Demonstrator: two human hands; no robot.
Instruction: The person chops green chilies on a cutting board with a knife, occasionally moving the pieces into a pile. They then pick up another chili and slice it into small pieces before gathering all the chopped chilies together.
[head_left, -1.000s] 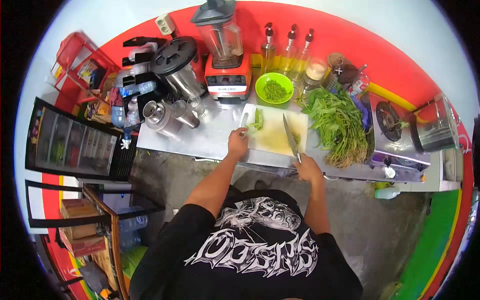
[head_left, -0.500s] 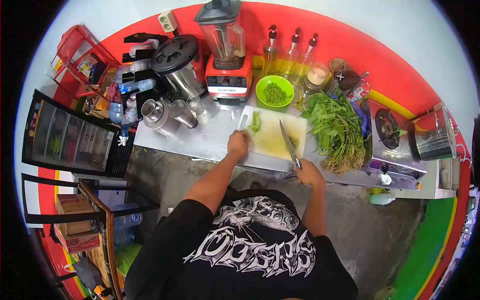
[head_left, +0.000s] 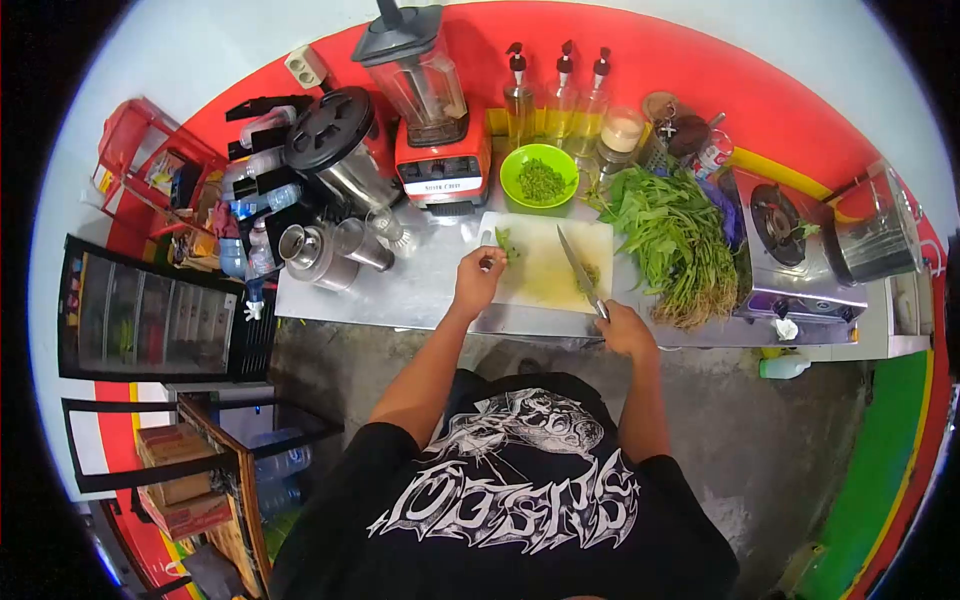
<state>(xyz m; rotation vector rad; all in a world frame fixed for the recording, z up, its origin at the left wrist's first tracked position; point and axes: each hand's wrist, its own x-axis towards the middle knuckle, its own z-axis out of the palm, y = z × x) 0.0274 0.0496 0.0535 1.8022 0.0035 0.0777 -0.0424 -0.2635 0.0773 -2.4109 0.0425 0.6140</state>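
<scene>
Right hand (head_left: 626,330) grips the knife (head_left: 578,266) at the cutting board's (head_left: 556,236) near right corner; left hand (head_left: 477,281), fingers half-curled, is at the left edge, greens (head_left: 505,242) just beyond the fingertips, hold unclear.

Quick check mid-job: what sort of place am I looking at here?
Most likely a kitchen, perhaps a small commercial one. A stove and a blender stand along the steel counter, and the right hand holds a knife at a cutting board.
</scene>
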